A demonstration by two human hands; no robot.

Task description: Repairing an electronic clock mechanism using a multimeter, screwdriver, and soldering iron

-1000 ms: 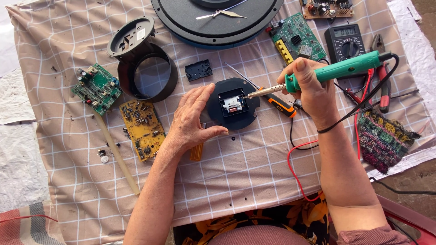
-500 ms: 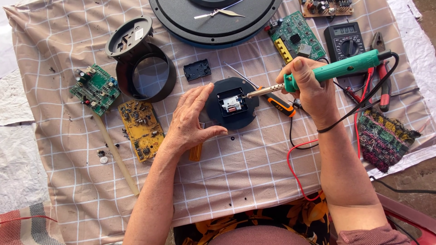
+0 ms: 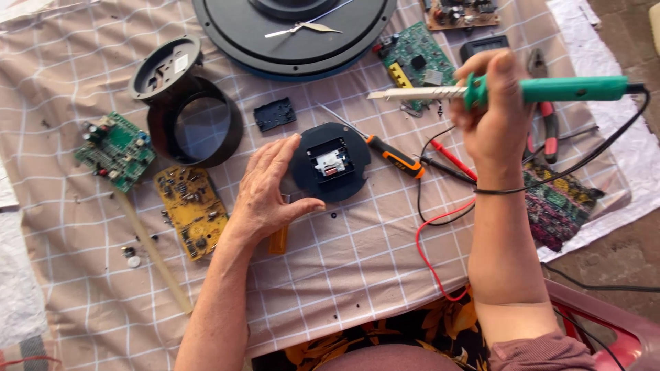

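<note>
The left hand (image 3: 271,189) is lying open on the checked cloth (image 3: 357,275), its fingers and thumb cupping the left edge of a round black clock part (image 3: 330,162) without gripping it. The right hand (image 3: 491,117) is clenching a green-handled soldering iron (image 3: 543,89), holding it level above the counter, its tip pointing left, well clear of the clock part. An orange-and-black screwdriver (image 3: 392,154) is lying just beside the part's right edge. A yellow circuit board (image 3: 191,209) is sitting near the left wrist.
</note>
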